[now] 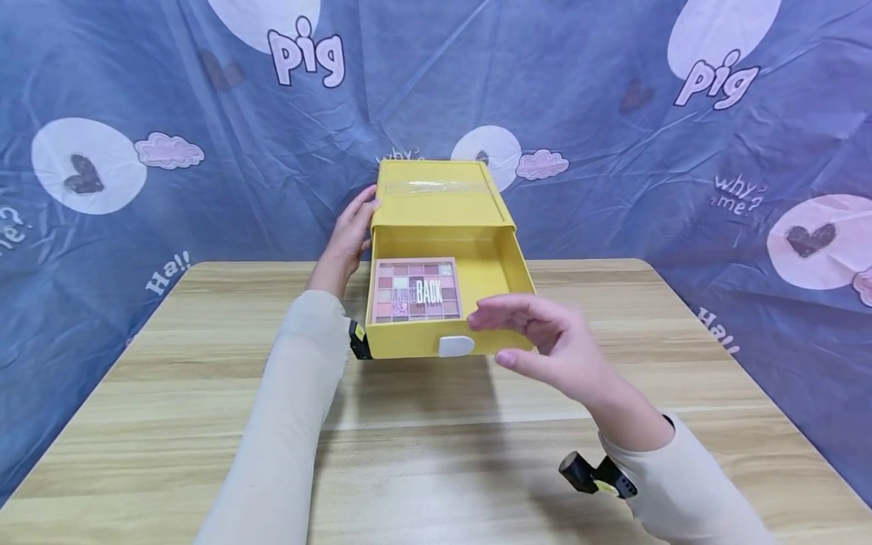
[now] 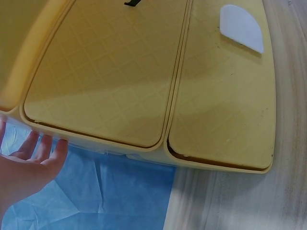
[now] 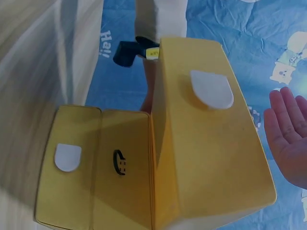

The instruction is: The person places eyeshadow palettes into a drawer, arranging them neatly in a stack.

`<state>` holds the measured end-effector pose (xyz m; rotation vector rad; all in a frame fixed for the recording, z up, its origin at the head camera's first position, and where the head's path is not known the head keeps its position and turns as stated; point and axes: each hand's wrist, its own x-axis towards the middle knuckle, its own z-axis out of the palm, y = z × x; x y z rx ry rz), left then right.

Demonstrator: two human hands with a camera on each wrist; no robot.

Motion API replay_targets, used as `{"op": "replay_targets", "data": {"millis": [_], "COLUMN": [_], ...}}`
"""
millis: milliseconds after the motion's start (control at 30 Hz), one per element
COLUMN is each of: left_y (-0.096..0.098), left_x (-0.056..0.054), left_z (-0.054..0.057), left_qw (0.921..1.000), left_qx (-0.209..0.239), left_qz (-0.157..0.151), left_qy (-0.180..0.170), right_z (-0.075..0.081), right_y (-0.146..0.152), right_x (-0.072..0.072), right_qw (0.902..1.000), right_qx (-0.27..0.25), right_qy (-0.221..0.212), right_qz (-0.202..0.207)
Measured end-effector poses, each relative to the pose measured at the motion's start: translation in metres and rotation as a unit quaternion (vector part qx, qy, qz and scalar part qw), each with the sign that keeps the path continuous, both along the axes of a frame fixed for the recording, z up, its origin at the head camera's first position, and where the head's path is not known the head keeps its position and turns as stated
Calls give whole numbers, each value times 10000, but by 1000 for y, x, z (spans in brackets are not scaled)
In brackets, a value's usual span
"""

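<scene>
A yellow drawer unit (image 1: 436, 193) stands on the table with its top drawer (image 1: 402, 342) pulled out. Inside the drawer, on its left side, lies an eyeshadow palette (image 1: 409, 299) with "BACK" printed on its cover. My left hand (image 1: 349, 236) rests against the unit's left side; in the left wrist view its fingertips (image 2: 58, 148) are at the edge of the casing. At the drawer's front right, my right hand (image 1: 545, 341) holds nothing, its thumb and fingers apart. A white tab (image 1: 456, 346) sits on the drawer front, just left of that hand.
Below the pulled-out drawer are two closed drawers, one with a dark curved handle (image 3: 118, 162), the lowest with a white tab (image 3: 67, 157). The wooden table (image 1: 225, 378) carries the unit. Behind hangs a blue printed cloth (image 1: 272, 174).
</scene>
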<state>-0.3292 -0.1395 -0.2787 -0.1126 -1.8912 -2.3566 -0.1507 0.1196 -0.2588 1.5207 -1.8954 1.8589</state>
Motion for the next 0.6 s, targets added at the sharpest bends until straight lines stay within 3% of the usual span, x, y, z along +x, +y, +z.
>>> {"op": "replay_targets", "data": {"millis": [400,600], "left_y": [0,0], "left_x": [1,1], "left_z": [0,0], "left_qw": [10000,10000], "left_qx": [40,48], "left_qz": [-4,24], "left_qy": [-13,2], "right_z": [-27,-42], "right_y": [-1,-3], "right_x": [2,4], "right_qw": [9976,9963], "right_qx": [246,458], "right_qy": [129,-143], "right_qz": [638,719]}}
